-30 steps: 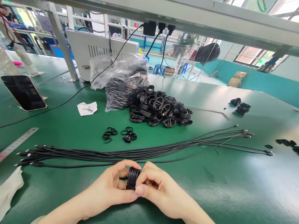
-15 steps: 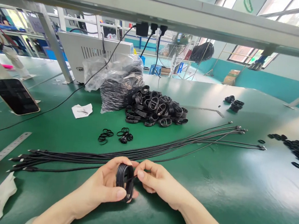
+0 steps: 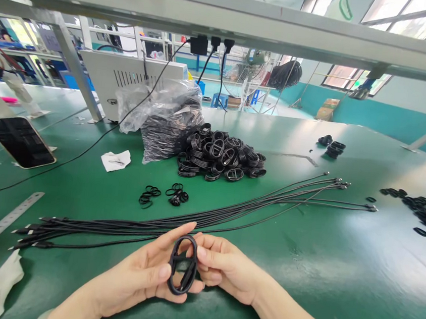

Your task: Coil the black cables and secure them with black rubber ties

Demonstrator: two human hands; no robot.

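Okay, L hand (image 3: 132,278) & R hand (image 3: 226,268) both have coiled black cable (image 3: 182,265) held up over green bench mat (image 3: 336,294): L fingers (image 3: 166,241) spread open behind it w/ thumb pressed on the loop, R fingers (image 3: 206,253) curled, pinching its right edge. Loose black cables (image 3: 122,226) lie just past the hands, w/ small black rings (image 3: 150,197) & pile of coiled cables (image 3: 221,155) further back

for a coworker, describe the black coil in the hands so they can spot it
On the green bench, find the long spread of loose black cables. Just below it, the left hand and right hand hold up one oval black coil, the only one lifted clear of the bench.
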